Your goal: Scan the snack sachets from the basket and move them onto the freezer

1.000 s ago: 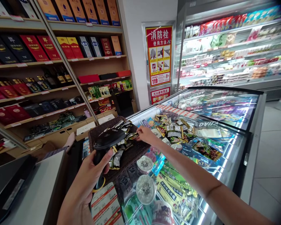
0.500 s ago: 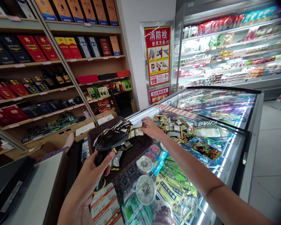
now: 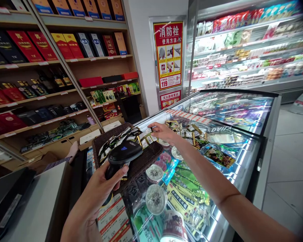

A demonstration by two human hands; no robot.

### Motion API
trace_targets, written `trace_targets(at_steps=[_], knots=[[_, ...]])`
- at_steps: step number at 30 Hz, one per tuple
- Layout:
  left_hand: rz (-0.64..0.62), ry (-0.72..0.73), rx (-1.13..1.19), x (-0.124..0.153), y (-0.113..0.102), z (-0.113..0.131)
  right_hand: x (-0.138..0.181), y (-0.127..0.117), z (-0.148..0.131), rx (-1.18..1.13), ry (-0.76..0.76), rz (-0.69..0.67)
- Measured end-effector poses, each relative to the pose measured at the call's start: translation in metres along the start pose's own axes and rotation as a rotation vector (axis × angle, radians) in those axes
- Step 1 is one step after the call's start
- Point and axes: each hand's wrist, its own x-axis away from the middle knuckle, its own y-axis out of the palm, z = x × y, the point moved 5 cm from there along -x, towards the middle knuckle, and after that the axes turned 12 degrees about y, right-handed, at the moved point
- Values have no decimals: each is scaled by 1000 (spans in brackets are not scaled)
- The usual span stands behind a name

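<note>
My left hand [image 3: 96,191] grips the handle of a black barcode scanner [image 3: 123,153], whose head points over a dark wicker basket [image 3: 141,164] full of small snack sachets. My right hand [image 3: 164,132] reaches over the basket's far right corner and pinches a small sachet [image 3: 147,137] lifted just above the others. The basket rests on the glass lid of a chest freezer [image 3: 242,168], with more loose sachets [image 3: 189,131] lying on the glass behind my right hand.
Round lidded cups [image 3: 156,199] and price cards [image 3: 111,218] lie on the freezer glass near me. Wooden shelves with boxed goods [image 3: 40,47] fill the left. A grey counter [image 3: 35,208] is at lower left. An open chiller [image 3: 247,50] lines the back right.
My right hand has picked a sachet out of the basket and raised it toward the far corner. The scanner in my left hand has tilted slightly forward.
</note>
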Motion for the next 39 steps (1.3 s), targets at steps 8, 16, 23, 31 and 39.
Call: trace_targets(at_steps=[8,16,23,31,39], knots=[[-19,13,-20,-5,-5,-4,-5,-34,-2,520,-21,332],[36,20,-23,-4,-9,-6,7,-82,6,998,131,850],[96,-39,31,-3,-13,-9,-5,-2,9,875,-77,420],[142,-33,37,-4,-19,-12,1,101,40,98,66,-348],[110,-50,60,-3,-17,-11,-9,98,50,-308,165,-388]])
